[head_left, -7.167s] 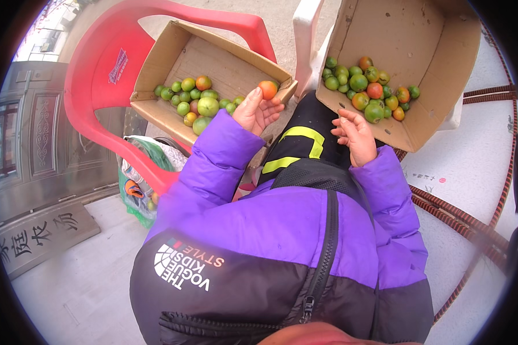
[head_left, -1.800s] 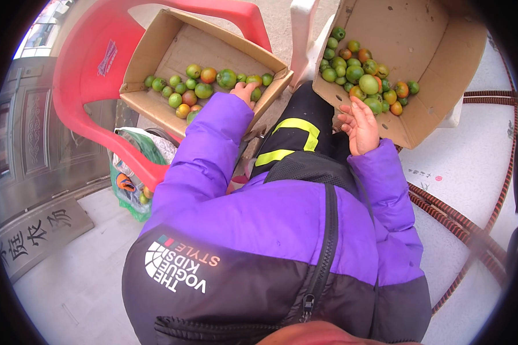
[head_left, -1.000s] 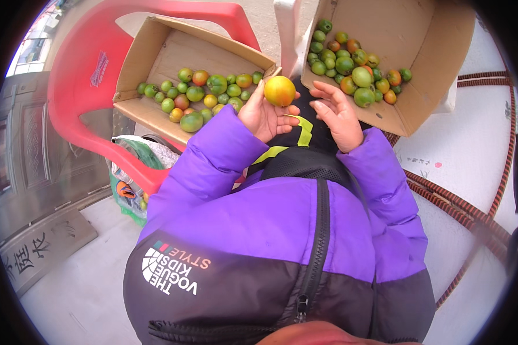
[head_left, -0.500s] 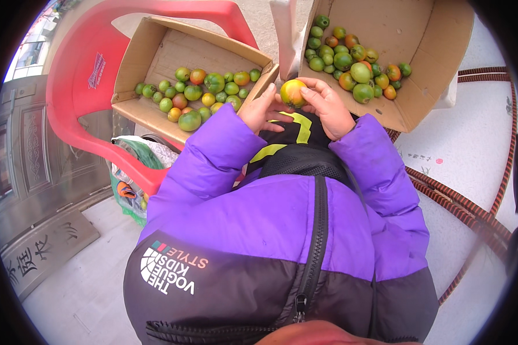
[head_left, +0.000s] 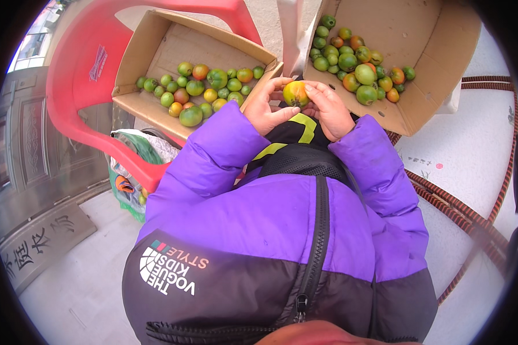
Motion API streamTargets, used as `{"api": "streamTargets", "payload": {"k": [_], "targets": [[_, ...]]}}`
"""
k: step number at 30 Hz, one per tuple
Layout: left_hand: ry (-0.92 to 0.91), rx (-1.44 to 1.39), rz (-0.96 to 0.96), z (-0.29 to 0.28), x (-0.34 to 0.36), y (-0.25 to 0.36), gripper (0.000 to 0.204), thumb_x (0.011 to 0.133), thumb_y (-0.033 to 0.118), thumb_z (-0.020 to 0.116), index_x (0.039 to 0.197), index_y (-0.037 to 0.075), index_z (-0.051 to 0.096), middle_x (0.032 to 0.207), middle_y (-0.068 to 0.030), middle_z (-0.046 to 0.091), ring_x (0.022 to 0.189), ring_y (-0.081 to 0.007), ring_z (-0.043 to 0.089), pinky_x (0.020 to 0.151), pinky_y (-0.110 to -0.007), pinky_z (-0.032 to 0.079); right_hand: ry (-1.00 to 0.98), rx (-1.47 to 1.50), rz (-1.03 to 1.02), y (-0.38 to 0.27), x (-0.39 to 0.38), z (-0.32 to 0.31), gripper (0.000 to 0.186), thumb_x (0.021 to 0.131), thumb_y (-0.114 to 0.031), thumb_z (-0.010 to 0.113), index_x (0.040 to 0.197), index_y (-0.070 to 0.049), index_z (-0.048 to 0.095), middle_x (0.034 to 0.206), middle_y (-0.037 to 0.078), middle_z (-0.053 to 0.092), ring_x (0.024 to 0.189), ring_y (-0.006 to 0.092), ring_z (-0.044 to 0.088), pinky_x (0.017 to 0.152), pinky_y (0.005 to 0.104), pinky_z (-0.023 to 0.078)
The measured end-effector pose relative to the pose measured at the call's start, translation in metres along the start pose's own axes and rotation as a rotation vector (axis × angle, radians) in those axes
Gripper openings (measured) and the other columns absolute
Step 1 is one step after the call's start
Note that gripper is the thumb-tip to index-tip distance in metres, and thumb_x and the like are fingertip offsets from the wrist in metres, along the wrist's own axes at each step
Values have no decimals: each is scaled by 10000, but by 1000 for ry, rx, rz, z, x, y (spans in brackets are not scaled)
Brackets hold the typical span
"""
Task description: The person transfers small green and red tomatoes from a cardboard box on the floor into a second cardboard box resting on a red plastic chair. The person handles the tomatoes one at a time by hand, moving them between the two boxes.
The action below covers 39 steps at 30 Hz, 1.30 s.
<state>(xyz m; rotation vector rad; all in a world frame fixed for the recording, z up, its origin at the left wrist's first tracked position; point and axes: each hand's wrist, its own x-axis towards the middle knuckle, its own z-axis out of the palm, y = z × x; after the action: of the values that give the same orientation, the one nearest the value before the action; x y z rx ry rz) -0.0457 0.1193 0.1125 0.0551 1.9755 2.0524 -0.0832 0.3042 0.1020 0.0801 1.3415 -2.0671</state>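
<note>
A yellow-orange tomato (head_left: 296, 94) with some green on it is held above my lap, between both hands. My left hand (head_left: 266, 109) closes on its left side, the thumb along the bottom. From the right, the fingers and thumb of my right hand (head_left: 331, 111) press against it. To the left, a cardboard box (head_left: 181, 43) holds green, yellow and reddish tomatoes (head_left: 195, 88). Another cardboard box (head_left: 437, 63) at the right has a heap of mostly green tomatoes (head_left: 365, 73) toward its left side.
The left box rests on a red plastic chair (head_left: 69, 103). Below its arm stands a green and white bag (head_left: 133, 167) with some fruit inside. Striped brown hoses or cords (head_left: 463, 214) run across the pale floor at the right. A grey panelled door (head_left: 40, 138) is at the far left.
The tomato has turned in my fingers and sits slightly lower. My left fingers and thumb have come round onto it, where before they were more apart. The boxes appear slightly shifted in view.
</note>
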Motion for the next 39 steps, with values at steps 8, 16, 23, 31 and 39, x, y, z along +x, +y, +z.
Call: {"api": "streamTargets", "payload": {"k": [8,16,23,31,39], "targets": [[123,122,30,15,-5,-25,626,819,111,721,1334,-11,386,1242,-146,536,1180,-208,512,1005,-352,419,28,-64,107,8,1,-6,375,992,-299,513,1219,-1,527,1065,61,628,956,142,606,839,296,487],[523,-98,-685,34,12,-51,685,774,278,773,1303,1,438,1106,-159,616,955,-220,657,773,-316,529,270,-227,113,10,-2,-21,415,993,-377,508,1263,-61,515,1105,46,606,946,102,567,772,244,449],[-176,1164,-463,1,23,-38,745,717,493,746,1311,118,498,1080,-128,690,981,-289,665,833,-369,518,284,-107,83,7,-1,-32,349,1003,-341,494,1210,-65,542,1064,47,623,905,106,575,745,242,453],[493,696,-513,25,43,-105,552,796,399,707,1227,84,566,1050,-131,690,961,-276,666,827,-368,514,274,-77,74,9,-3,-36,335,984,-324,525,1200,-69,551,1060,38,619,910,107,573,743,245,441],[470,815,69,-74,50,-66,300,838,195,662,1127,117,662,1120,-149,649,1088,-312,586,948,-413,455,275,-56,89,10,-11,-42,312,989,-306,521,1191,-71,550,1044,36,621,895,91,575,727,223,443]]}}
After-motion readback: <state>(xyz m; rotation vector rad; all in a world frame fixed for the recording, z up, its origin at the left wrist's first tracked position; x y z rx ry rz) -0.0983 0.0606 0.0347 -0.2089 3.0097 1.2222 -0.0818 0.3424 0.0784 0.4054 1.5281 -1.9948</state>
